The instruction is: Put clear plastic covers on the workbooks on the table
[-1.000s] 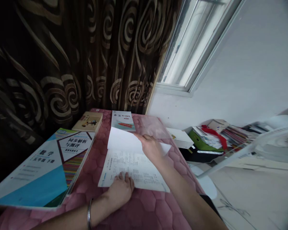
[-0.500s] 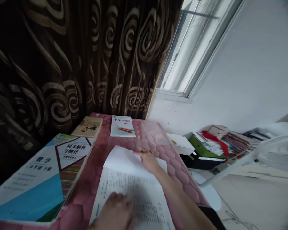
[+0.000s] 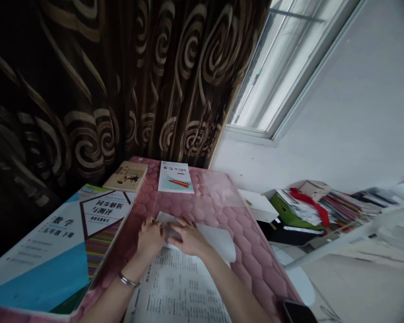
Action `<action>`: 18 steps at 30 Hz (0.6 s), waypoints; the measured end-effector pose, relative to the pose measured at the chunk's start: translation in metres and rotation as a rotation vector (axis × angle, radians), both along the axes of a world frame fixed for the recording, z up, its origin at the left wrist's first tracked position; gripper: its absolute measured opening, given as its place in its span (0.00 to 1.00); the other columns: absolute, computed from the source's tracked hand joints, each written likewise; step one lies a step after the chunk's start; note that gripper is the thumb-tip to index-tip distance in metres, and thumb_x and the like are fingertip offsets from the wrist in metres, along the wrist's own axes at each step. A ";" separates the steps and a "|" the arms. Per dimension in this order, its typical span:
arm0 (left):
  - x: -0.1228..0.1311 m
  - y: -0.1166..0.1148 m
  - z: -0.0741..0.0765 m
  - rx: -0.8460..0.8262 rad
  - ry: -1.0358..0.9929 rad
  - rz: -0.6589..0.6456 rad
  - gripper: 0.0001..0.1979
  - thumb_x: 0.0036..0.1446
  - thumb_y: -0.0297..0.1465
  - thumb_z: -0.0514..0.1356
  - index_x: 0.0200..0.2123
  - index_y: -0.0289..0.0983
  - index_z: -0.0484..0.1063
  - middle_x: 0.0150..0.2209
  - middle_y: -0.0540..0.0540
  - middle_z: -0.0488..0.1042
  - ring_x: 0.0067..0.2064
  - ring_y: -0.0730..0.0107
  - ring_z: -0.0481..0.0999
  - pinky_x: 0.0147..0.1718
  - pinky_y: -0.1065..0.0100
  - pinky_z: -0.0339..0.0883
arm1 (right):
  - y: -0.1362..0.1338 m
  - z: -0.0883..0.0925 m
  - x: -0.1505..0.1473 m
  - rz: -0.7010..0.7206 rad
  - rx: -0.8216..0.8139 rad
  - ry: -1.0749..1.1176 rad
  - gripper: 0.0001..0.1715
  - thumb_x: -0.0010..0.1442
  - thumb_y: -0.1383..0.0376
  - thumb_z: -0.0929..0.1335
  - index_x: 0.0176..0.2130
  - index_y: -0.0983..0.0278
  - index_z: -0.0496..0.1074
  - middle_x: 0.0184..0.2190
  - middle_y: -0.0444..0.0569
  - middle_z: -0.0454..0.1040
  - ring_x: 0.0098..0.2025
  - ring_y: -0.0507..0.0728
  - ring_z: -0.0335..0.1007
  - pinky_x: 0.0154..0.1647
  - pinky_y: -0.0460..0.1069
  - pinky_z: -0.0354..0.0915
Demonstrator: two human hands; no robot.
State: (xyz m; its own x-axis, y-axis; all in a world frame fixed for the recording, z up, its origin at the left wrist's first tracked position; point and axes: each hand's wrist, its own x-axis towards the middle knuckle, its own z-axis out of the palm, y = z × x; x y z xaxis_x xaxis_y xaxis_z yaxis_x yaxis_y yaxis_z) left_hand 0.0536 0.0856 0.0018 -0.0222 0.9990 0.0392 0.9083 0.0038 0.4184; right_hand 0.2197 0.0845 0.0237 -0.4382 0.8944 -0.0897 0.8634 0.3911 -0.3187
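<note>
A printed paper (image 3: 188,287) lies before me on the pink padded table cover, with a blank white flap (image 3: 218,240) folded over at its far end. My left hand (image 3: 151,237), with a silver bracelet (image 3: 128,280) on the wrist, is at the far left corner of the paper. Its fingers are curled around the edge there. On the flap beside it rests my right hand (image 3: 190,237), fingers spread and thumb apart. The two hands almost meet, and they cover part of the fold.
A large workbook (image 3: 54,251) lies at left, with a tan book (image 3: 126,176) behind it. Farther back is a white booklet (image 3: 176,177). A dark phone-like object (image 3: 298,312) sits at the near right edge. A white box (image 3: 258,205) and piled papers stand beyond the table.
My left hand has moved from the lower printed page up to the paper's far left corner. My right hand has shifted left along the flap.
</note>
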 end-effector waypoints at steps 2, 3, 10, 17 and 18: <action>-0.006 0.008 -0.001 0.015 -0.138 0.089 0.11 0.58 0.31 0.54 0.39 0.37 0.76 0.53 0.36 0.69 0.55 0.46 0.66 0.48 0.52 0.62 | 0.001 -0.005 -0.009 0.007 -0.046 0.004 0.37 0.60 0.43 0.62 0.64 0.52 0.59 0.69 0.49 0.50 0.69 0.68 0.43 0.64 0.67 0.45; -0.009 0.015 -0.001 0.014 -0.210 0.133 0.10 0.56 0.30 0.56 0.38 0.36 0.75 0.51 0.36 0.70 0.55 0.46 0.66 0.50 0.52 0.61 | 0.001 -0.007 -0.013 0.006 -0.059 0.000 0.37 0.60 0.43 0.62 0.64 0.51 0.59 0.69 0.49 0.49 0.69 0.69 0.41 0.64 0.67 0.45; -0.021 0.077 0.000 -0.021 -0.494 0.296 0.10 0.52 0.24 0.57 0.39 0.31 0.70 0.41 0.36 0.76 0.46 0.57 0.76 0.44 0.63 0.66 | -0.005 -0.012 -0.025 -0.023 -0.028 -0.031 0.41 0.59 0.41 0.62 0.66 0.52 0.54 0.69 0.50 0.48 0.69 0.72 0.40 0.63 0.71 0.44; -0.012 0.092 0.003 -0.128 -0.765 0.235 0.03 0.48 0.28 0.59 0.25 0.34 0.71 0.23 0.45 0.75 0.30 0.58 0.77 0.26 0.65 0.66 | -0.024 -0.019 -0.029 -0.112 0.141 -0.005 0.43 0.59 0.41 0.62 0.67 0.52 0.52 0.69 0.51 0.48 0.68 0.74 0.42 0.63 0.72 0.45; -0.013 0.090 0.003 -0.127 -0.797 0.207 0.03 0.48 0.28 0.59 0.25 0.34 0.72 0.23 0.46 0.75 0.30 0.59 0.78 0.26 0.66 0.67 | -0.027 -0.022 -0.030 -0.122 0.170 -0.003 0.43 0.59 0.42 0.63 0.67 0.52 0.52 0.69 0.51 0.48 0.68 0.74 0.41 0.63 0.72 0.44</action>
State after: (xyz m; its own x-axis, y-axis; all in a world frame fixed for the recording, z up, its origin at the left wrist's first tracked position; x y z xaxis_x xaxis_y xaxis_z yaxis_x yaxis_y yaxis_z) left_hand 0.0404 0.1752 0.0051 -0.1798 0.9673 -0.1788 0.3154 0.2289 0.9209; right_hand 0.1897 0.0572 0.0021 -0.3254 0.9433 0.0663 0.9086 0.3313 -0.2544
